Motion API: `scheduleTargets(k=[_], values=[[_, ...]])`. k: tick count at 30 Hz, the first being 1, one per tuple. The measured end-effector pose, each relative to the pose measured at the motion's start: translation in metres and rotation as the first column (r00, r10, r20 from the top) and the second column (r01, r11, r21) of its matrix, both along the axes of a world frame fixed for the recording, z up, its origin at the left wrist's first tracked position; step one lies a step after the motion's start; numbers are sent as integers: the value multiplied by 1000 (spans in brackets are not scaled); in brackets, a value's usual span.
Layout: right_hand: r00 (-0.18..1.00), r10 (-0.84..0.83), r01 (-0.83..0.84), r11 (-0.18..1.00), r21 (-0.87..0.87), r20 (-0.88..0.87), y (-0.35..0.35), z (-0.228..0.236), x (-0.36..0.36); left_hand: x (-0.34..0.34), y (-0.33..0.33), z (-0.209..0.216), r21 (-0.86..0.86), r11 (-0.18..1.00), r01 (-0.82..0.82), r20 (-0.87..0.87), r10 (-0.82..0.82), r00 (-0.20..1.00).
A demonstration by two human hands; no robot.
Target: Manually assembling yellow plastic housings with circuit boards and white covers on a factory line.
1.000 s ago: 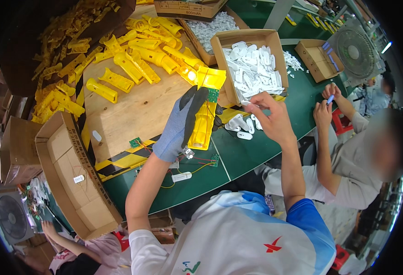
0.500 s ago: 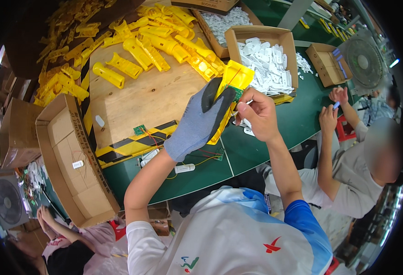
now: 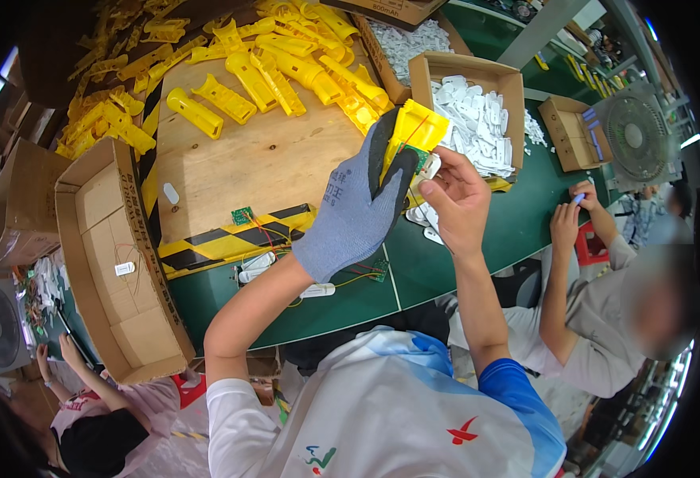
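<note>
My left hand [image 3: 358,199], in a blue-grey glove with black fingers, grips a yellow plastic housing [image 3: 419,127] above the table. A green circuit board [image 3: 420,157] lies against the housing by the glove's thumb, and a thin red wire crosses the yellow inside. My bare right hand [image 3: 463,199] pinches a small white part [image 3: 430,166] at the board's edge; its exact kind is partly hidden by the fingers. Below the hands, several white oval plastic pieces [image 3: 423,215] lie on the green table [image 3: 326,315].
Yellow housing halves [image 3: 274,80] cover the back of a wooden board [image 3: 246,175] edged with striped tape. A carton of white pieces [image 3: 473,119] stands beyond my right hand, a shallow carton [image 3: 119,319] at left. Another wired circuit board [image 3: 242,216] lies nearby. Co-workers sit on both sides.
My right hand has turned more open toward the board, and the white part now shows between its fingers. The red wire inside the housing has come into view. The whole view has shifted slightly.
</note>
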State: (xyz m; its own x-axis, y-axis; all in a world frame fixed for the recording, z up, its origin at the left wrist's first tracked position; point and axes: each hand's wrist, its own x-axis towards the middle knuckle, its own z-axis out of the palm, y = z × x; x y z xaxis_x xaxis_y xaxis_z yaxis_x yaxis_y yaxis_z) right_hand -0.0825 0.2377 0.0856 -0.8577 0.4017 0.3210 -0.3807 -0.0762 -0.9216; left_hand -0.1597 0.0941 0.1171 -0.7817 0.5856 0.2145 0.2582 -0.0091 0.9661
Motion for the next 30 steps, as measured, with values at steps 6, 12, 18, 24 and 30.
scheduleTargets(k=[6, 12, 18, 24, 30], values=[[999, -6, 8, 999, -47, 43, -9, 9, -2, 2, -3, 2, 37, 998, -44, -253, 52, 966], [999, 18, -14, 997, -80, 50, -17, 15, -8, -10, -3, 0, 3, 999, -38, -450, 35, 892], [993, -117, 120, 986, 118, -33, -28, 7, -10, -5, 0, 6, -16, 998, -68, -258, 62, 964], [985, -170, 172, 979, 110, -21, -45, 16, -4, -6, -2, 3, 69, 994, -90, -356, 109, 928], [960, -266, 281, 907, 315, -93, -49, 25, -3, 1, -6, 7, 66, 991, -113, -363, 129, 923]])
